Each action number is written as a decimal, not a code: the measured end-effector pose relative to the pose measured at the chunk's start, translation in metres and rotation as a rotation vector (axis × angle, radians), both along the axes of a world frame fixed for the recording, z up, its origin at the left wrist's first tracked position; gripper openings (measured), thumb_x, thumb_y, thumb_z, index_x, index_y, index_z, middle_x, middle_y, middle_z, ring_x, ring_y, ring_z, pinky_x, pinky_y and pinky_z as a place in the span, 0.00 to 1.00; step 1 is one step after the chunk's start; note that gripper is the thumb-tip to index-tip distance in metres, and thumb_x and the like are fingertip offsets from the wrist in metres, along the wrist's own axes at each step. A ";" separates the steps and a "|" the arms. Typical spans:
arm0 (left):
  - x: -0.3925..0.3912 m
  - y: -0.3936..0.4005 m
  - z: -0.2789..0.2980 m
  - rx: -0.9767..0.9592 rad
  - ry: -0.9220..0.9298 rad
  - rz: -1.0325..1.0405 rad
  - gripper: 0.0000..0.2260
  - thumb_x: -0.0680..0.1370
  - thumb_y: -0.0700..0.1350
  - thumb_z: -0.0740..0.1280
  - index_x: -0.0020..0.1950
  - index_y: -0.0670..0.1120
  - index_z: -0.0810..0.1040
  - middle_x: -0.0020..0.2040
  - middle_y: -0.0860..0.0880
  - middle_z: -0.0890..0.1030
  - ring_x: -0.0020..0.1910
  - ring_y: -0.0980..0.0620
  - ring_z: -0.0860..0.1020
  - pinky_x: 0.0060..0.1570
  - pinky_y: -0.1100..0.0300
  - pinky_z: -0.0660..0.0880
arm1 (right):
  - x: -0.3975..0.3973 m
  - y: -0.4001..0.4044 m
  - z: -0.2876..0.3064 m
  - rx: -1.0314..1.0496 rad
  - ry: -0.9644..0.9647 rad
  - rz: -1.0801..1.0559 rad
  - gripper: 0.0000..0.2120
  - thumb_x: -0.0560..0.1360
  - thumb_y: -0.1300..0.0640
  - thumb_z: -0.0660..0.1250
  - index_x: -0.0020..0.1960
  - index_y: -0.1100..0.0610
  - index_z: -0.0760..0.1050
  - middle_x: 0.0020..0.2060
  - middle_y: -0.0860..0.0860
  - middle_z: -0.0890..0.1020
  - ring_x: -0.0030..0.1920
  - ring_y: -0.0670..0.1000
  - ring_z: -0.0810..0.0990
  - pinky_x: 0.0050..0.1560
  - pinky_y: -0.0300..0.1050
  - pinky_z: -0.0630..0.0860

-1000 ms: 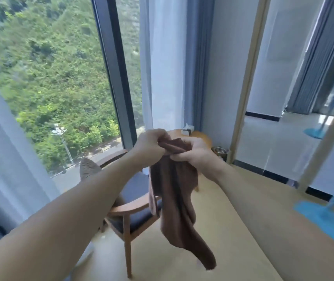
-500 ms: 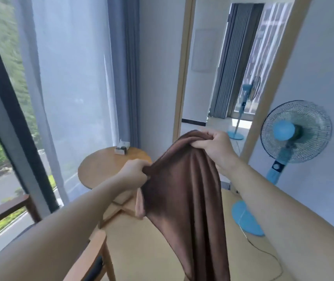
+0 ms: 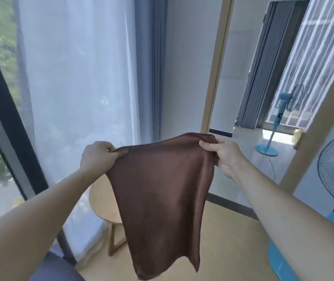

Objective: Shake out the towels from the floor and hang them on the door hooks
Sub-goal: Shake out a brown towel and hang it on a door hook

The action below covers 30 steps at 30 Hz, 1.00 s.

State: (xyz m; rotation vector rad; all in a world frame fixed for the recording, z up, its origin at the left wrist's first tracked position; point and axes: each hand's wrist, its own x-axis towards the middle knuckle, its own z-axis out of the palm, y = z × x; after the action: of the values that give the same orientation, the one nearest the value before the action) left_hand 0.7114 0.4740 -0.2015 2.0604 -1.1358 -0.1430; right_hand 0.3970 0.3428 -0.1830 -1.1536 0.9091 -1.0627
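Towel (image 3: pixel 158 191) hangs spread in the air between both hands, above the round table (image 3: pixel 101 201). Left hand (image 3: pixel 98 157) pinches one top corner, right hand (image 3: pixel 220 157) grips the other. With a hard shake, a corner may slip out and the cloth falls back to the floor.

A single head-worn camera looks forward and slightly down, close over both forearms, facing the sheer white window curtain (image 3: pixel 77 82) at upper left of frame.
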 end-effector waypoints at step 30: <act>0.035 -0.153 0.083 -0.499 -0.017 0.742 0.10 0.70 0.56 0.78 0.36 0.52 0.82 0.36 0.53 0.83 0.43 0.49 0.82 0.50 0.49 0.80 | 0.163 -0.332 0.059 -0.022 -0.141 0.568 0.11 0.73 0.59 0.75 0.53 0.63 0.82 0.45 0.55 0.87 0.40 0.52 0.85 0.37 0.42 0.80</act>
State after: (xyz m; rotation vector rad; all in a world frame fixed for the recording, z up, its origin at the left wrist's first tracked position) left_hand 0.7463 0.3215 -0.1183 1.8801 -0.3038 0.4738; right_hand 0.5602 0.0113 -0.1245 -1.2386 0.4167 -0.6761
